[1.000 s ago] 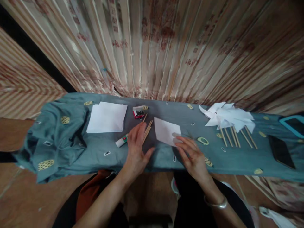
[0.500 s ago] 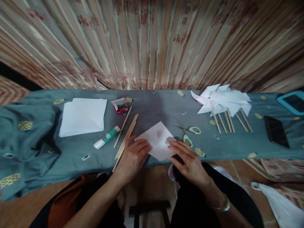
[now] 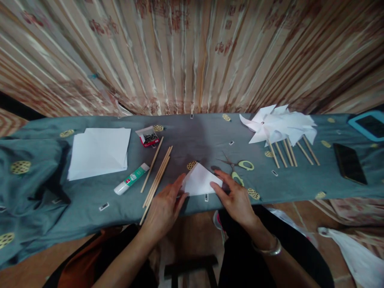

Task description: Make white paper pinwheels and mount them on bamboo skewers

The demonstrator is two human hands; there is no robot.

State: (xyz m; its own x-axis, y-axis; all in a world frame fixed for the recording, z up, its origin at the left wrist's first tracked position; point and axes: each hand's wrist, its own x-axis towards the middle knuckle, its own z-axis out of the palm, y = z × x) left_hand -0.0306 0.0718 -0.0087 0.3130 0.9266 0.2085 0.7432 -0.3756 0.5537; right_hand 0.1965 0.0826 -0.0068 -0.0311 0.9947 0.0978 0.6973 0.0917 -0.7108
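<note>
So the white folded sheet (image 3: 201, 181) sits right at the near edge of the cloth-covered table (image 3: 216, 130). It's roughly a triangle, plain and crisp, lying flat with its peak pointing away from the person and the long side facing them.

As for what's around it: a bundle of thin wooden sticks (image 3: 159, 178) slants off to the left, with one loose stick (image 3: 152, 165) next to it, then a green-and-white glue stick (image 3: 131, 179). Scissors with lime handles (image 3: 233, 164) lie partly open just beyond the right hand (image 3: 235, 199), so they're the closest clutter on that side. A dark phone (image 3: 349, 164) is way over to the right. Farther back there's a paper stack (image 3: 100, 152), an open red box (image 3: 150, 139) (full of little dark bits, too small to make out), and a heap of white paper pinwheels (image 3: 282, 125) on sticks. Behind everything hangs a pleated curtain (image 3: 186, 60).

The sheet is between both hands, touching each. The left hand (image 3: 163, 206) covers its left corner, thumb and fingers around it; can't tell if they're actually pinching. The right has thumb and index spread apart, thumb resting on the right part of the paper.
</note>
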